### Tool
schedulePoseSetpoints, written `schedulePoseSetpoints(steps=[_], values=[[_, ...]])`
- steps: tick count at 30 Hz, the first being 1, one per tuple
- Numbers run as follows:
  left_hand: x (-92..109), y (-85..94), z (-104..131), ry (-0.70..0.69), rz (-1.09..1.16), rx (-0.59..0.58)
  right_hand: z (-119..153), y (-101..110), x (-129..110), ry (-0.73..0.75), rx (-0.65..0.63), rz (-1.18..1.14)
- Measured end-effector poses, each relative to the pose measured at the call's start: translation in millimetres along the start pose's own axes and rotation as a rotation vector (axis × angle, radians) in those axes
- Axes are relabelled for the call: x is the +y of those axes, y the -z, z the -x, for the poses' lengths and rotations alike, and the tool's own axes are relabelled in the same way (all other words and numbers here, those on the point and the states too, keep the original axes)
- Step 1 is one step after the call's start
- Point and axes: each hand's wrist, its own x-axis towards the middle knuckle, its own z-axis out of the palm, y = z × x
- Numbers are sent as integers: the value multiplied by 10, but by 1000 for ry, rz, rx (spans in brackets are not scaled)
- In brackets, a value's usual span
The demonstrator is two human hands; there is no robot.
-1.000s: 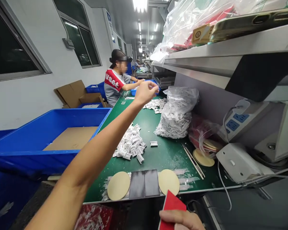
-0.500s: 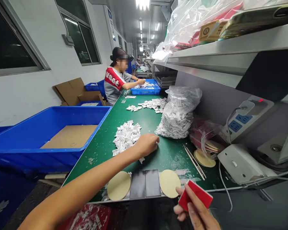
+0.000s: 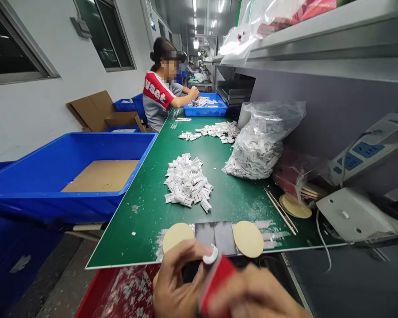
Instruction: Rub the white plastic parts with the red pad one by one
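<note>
Near the front edge of the bench, my left hand (image 3: 182, 280) pinches a small white plastic piece (image 3: 211, 255) between thumb and fingertips. My right hand (image 3: 257, 293), smeared by motion, grips a flat red pad (image 3: 221, 276) right beside that piece; whether the two touch I cannot tell. Beyond my hands lies a heap of similar white plastic pieces (image 3: 187, 181). Two dark rectangular plates (image 3: 223, 236) lie at the bench edge, between a left pale yellow disc (image 3: 176, 235) and a right pale yellow disc (image 3: 248, 239).
A clear bag of white pieces (image 3: 257, 152) stands at right, with tweezers (image 3: 280, 210) nearer me. A red bin (image 3: 119, 291) with white scraps sits below the edge. Left is a big blue bin (image 3: 86, 196). A co-worker (image 3: 159, 92) works at a blue tray (image 3: 205, 111).
My left hand has come back from the heap to the front edge with a white plastic piece. The right hand has brought the red pad leftward beside it. The view has tilted down.
</note>
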Motion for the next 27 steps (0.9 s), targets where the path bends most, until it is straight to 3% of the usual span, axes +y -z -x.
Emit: schedulePoseSetpoints(steps=[1, 2, 3, 5, 6, 7, 8, 10, 12, 13, 15, 17, 19, 23, 26, 27], values=[[15, 18, 38, -90, -21, 11, -57, 21, -6, 6, 38, 61], [31, 37, 60, -143, -35, 28, -106, 41, -2, 56, 227, 63], [44, 58, 72, -160, -42, 42, -143, 53, 11, 84, 287, 17], [54, 106, 76, -155, -42, 47, -174, 50, 44, 14, -1, -31], [51, 131, 76, -162, -44, 33, -174, 36, 58, -15, -72, -24], [44, 154, 76, -186, -47, -1, -171, 21, 68, -39, -78, -34], [37, 175, 77, -222, -51, -33, -170, 7, 76, 11, 33, -45], [31, 201, 75, -239, -34, -20, -188, -5, 88, 11, -13, -82], [45, 209, 53, -107, 52, 63, -234, 5, 107, -5, -72, -93], [58, 208, 32, 25, 124, 97, -261, 12, 119, 2, 9, -81], [91, 200, -19, 319, 287, 107, -298, 10, 139, 34, 289, -60], [123, 182, -53, 460, 357, 73, -281, -36, 139, 6, 372, -110], [150, 149, -42, 398, 269, 86, -201, -123, 114, -58, 285, -207], [207, 58, 86, 201, 71, 250, 0, -284, 23, -102, 280, -332], [265, 42, 160, 123, 121, 278, -1, -278, 6, -185, 0, -323], [283, 56, 166, 111, 145, 274, -33, -252, 21, -183, -37, -279]])
